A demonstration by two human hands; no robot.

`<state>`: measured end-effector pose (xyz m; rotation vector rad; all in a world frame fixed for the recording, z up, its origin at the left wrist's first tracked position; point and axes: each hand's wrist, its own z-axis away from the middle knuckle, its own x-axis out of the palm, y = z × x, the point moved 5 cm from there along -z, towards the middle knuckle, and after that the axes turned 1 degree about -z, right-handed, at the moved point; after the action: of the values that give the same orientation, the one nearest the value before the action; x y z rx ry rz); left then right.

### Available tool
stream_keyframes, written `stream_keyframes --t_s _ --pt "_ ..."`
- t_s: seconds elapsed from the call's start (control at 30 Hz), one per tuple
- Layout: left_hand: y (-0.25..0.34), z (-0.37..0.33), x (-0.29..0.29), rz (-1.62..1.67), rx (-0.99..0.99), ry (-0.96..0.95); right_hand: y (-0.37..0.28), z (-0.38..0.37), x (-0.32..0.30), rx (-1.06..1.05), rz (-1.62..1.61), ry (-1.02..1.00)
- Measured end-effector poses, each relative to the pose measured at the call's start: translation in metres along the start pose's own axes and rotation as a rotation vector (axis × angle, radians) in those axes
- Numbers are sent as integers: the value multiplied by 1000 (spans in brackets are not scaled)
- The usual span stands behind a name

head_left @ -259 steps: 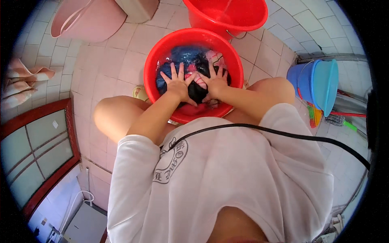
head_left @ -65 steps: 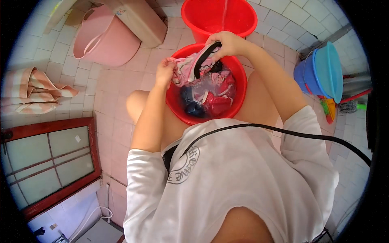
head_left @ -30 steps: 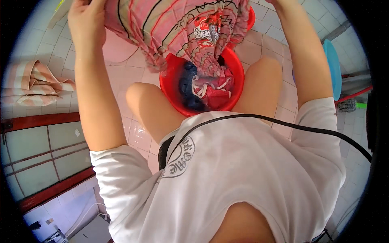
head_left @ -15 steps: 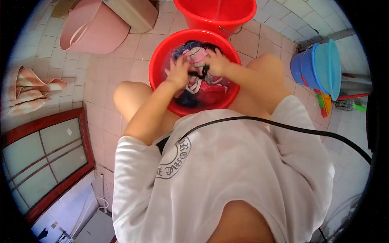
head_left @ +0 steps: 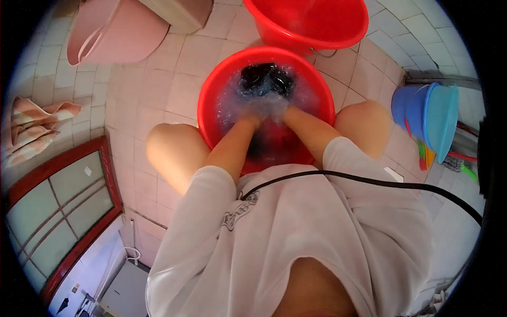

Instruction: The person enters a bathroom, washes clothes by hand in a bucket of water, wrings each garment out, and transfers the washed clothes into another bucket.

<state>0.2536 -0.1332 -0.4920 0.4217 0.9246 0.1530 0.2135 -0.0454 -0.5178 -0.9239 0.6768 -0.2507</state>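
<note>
A red basin of sudsy water stands between my knees. My left hand and my right hand are plunged into it to about the wrists, close together near the middle. Splashing water and foam cover the fingers of both, so what they grip, if anything, is hidden. Dark wet clothes bulge above the surface just beyond my hands. Reddish cloth shows dimly under the water nearer to me.
Beyond the basin stands a second red bucket with a wire handle. A pink tub is at the far left. Blue buckets stand at the right beside a brush. A black cable crosses my shirt.
Both hands have pushed down from the top of the clothes into the water. The colourful clothes have sunk mostly out of sight, the dark ones show at the far side, and water splashes up.
</note>
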Motion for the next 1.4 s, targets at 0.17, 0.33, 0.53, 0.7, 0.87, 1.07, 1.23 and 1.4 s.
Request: stream_keyframes --t_s 0.17,0.33,0.53,0.7,0.87,1.07,1.23,1.4 --pt "32 10 -55 67 -65 -97 58 -15 -6 -47 18 17" --pt "1 50 -119 96 -368 -137 -108 30 -82 131 547 -34" --pt "71 77 -208 1281 81 164 -184 83 -187 72 -292 187" --pt "99 109 -249 645 128 689 -276 109 -195 -258 -277 147" --pt "93 141 -288 1299 71 832 -270 131 -205 -581 -823 186" --pt "162 184 -347 1514 400 699 -161 91 -117 -262 -216 416" --pt "169 190 -353 1677 434 627 -161 43 -141 -372 -769 449" --pt "67 188 -288 2016 -97 743 -178 93 -179 -97 -1083 594"
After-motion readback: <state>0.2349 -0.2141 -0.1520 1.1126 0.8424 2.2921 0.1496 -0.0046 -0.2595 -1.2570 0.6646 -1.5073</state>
